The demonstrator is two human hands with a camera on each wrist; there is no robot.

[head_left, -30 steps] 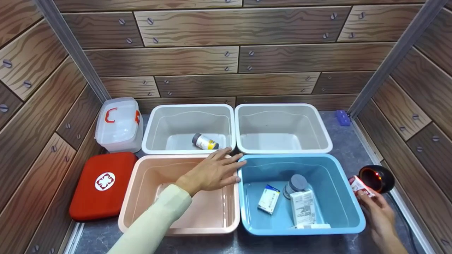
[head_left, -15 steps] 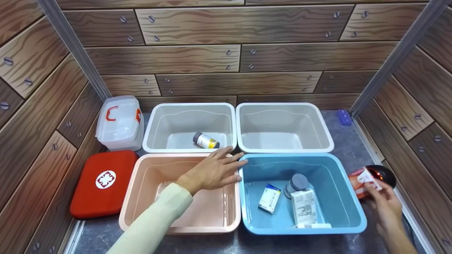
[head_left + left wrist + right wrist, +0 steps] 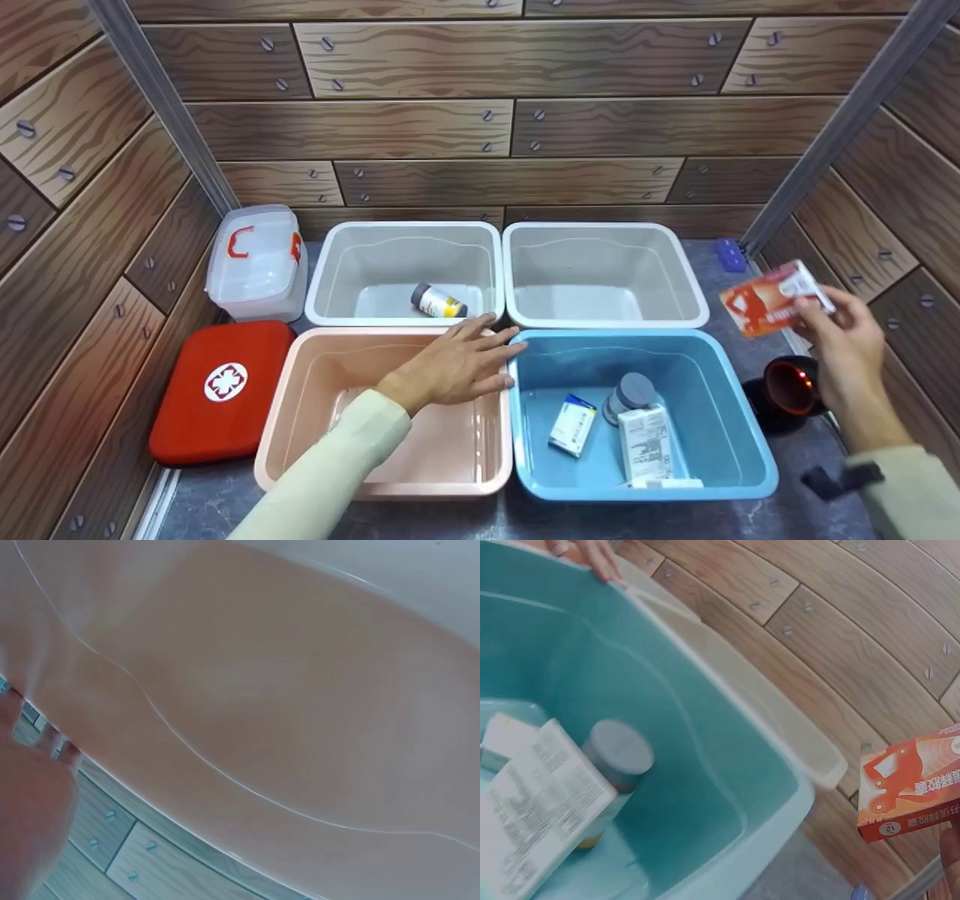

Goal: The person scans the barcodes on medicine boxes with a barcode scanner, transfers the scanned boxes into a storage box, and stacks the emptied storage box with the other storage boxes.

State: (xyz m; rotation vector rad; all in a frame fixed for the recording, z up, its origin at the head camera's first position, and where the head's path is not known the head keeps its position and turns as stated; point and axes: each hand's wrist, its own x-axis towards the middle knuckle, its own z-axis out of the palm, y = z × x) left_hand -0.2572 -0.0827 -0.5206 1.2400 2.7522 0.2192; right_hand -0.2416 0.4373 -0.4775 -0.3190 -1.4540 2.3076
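A red-and-orange medicine box [image 3: 769, 301] is pinched by my right hand [image 3: 851, 349], raised above the black scanner [image 3: 793, 386] at the right. In the right wrist view that medicine box [image 3: 911, 784] shows its printed front and one side. My left hand [image 3: 450, 366] lies with spread, straight fingers over the rims where the peach bin [image 3: 382, 491] meets the blue bin [image 3: 645, 492]. Inside the blue bin are a small white-and-blue box [image 3: 573, 424], a grey-lidded bottle [image 3: 634, 391] and a white printed box [image 3: 645, 444].
Two grey-white bins stand behind: the left bin [image 3: 405, 227] holds a dark-capped bottle [image 3: 439, 300]. To the left are a clear lidded box [image 3: 255, 259] and a red first-aid case [image 3: 225, 420]. A purple pill case [image 3: 730, 255] sits at the back right. Wood-patterned walls enclose the table.
My right hand has lifted the medicine box up from in front of the scanner and turned it so its broad face shows. My left hand has stayed in place.
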